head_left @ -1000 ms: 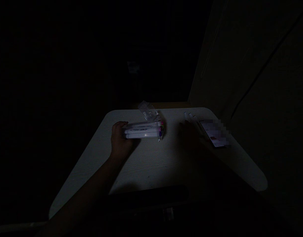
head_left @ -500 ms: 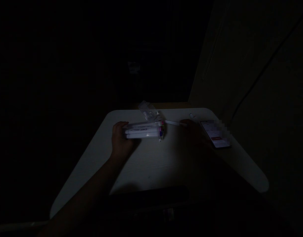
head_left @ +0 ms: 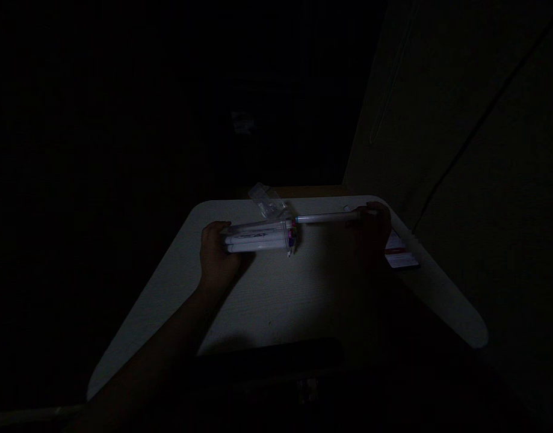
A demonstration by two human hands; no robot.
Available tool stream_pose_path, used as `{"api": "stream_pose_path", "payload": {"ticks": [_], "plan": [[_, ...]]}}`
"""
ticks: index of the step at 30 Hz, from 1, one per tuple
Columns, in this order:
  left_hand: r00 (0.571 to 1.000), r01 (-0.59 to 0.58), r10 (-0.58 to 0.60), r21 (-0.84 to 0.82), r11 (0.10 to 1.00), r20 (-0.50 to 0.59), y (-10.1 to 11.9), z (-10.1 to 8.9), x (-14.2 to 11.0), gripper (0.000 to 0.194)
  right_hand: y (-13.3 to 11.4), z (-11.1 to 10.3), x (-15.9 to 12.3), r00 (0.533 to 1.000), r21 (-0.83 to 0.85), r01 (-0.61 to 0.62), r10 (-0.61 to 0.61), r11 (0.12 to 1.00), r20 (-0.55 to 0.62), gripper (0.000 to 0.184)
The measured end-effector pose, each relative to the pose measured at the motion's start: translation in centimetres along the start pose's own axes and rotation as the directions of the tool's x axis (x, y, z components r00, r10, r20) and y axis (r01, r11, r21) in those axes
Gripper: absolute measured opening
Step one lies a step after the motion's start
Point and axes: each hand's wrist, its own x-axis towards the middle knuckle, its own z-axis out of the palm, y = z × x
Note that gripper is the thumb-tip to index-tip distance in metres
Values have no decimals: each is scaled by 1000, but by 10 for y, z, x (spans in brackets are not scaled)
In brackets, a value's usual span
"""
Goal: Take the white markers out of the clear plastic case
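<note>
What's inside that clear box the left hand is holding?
The clear box lies on its side on the table, held by the left hand. White markers with coloured ends fill it. The hand covers its far end, and the dim light hides how many.

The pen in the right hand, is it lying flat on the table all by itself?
No, the right hand holds the pen by one end, its other end pointing at the open end of the marker case.

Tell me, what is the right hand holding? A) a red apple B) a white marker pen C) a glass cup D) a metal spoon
B: the right hand has its grip on a long white marker pen, lying level and pointing at the clear plastic case of pens held by the left hand.
</note>
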Motion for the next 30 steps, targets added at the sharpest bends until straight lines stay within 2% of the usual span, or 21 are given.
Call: {"api": "stream_pose_path", "payload": {"ticks": [4, 7, 9, 18, 25, 30], "plan": [[1000, -9, 9, -8, 1000, 6, 1, -1, 1, 55, -3, 9, -12, 993, -78, -45, 53, 996, 104, 35], [1000, 10, -10, -6, 1000, 13, 1, 0, 1, 55, -7, 14, -23, 975, -185, -25, 65, 982, 212, 40], [1000, 23, -23, -11, 1000, 13, 1, 0, 1, 55, -8, 16, -28, 965, -199, -15, 66, 980, 253, 41], [1000, -18, 18, 11, 1000, 8, -1, 0, 0, 58, -3, 13, -34, 960, -207, -16, 73, 978, 272, 56], [1000, -5, 5, 13, 1000, -6, -1, 0, 1, 57, -7, 15, -36, 962, -233, 8, 56, 972, 266, 50], [1000, -3, 3, -5, 1000, 10, 0, 0, 1, 56, -3, 17, -39, 913, -274, -23, 132, 962, 386, 49]]}}
